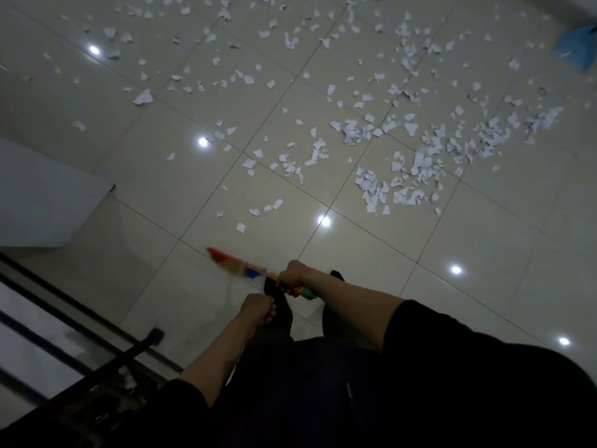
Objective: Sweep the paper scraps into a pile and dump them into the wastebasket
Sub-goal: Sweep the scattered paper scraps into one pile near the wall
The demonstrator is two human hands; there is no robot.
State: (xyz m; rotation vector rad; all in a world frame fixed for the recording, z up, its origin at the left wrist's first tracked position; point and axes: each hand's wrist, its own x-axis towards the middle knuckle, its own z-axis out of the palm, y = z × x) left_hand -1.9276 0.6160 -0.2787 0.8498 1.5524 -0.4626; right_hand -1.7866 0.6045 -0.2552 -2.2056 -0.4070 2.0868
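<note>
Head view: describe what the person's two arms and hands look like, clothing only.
Both arms wear dark, apparently black sleeves pushed up, which leaves the forearms bare. The left hand and the right hand are bare: no gloves are worn, and no watch, ring or bracelet can be made out in the dim light. The sleeves show no visible markings.
</note>
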